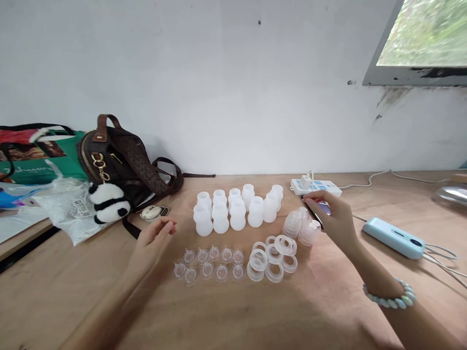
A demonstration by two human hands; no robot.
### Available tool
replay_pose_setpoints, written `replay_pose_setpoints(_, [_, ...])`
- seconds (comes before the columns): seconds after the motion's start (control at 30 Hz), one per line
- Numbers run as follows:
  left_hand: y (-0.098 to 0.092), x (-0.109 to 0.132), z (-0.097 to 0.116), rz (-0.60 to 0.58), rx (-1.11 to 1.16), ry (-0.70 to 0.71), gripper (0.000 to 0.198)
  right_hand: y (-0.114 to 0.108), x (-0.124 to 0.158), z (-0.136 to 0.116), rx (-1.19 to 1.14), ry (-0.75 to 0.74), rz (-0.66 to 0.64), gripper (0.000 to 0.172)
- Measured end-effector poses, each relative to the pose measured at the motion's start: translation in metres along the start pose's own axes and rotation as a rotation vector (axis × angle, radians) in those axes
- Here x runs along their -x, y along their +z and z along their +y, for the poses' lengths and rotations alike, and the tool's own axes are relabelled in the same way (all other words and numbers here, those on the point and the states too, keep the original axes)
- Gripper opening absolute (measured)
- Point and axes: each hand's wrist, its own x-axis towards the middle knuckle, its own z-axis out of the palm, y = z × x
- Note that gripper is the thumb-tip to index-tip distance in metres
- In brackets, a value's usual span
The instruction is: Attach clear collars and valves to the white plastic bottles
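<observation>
Right hand point(331, 214) at right of centre, with fingertips on a dark-edged, phone-like slab point(314, 214); clamped or merely touching, impossible to tell.
Left of centre, left hand point(152, 239) with fingers loosely curled around nothing, near a pale computer mouse point(151, 213). Crowding the left of the frame, a brown backpack point(129, 153), a panda plush point(109, 201), a green bag point(67, 155) and a translucent plastic bag point(69, 204), contents too hazy to name. Right of centre, a white power strip point(330, 187) with a plug seated; farther right, a pale-blue device point(392, 237) beside cables. Mid-frame, ten white bottles point(238, 215), upright and uncovered, insides hidden. Below them on the wooden tabletop point(219, 316), clear discs point(222, 273) in two rows, then translucent rings point(259, 268), overlapping. Above the rings, clear domed caps point(292, 224), near the right hand.
</observation>
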Motion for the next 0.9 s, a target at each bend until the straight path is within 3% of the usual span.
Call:
replay_pose_setpoints(0.2, [0.021, -0.037, -0.025, -0.028, 0.132, -0.084, 0.047, -0.003, -0.029, 0.042, -0.204, 0.298, -0.184, 0.044])
replay_pose_setpoints(0.47, [0.039, -0.056, -0.041, 0.031, 0.214, -0.109, 0.047, 0.024, -0.019, 0.065, -0.468, 0.602, -0.389, 0.063])
replay_pose_setpoints(0.7, [0.037, -0.060, -0.047, -0.046, 0.201, -0.069, 0.046, 0.032, -0.012, 0.080, -0.516, 0.667, -0.317, 0.054])
replay_pose_setpoints(0.9, [0.039, -0.064, -0.053, -0.146, 0.126, -0.001, 0.045, 0.033, -0.009, 0.087, -0.461, 0.580, -0.283, 0.032])
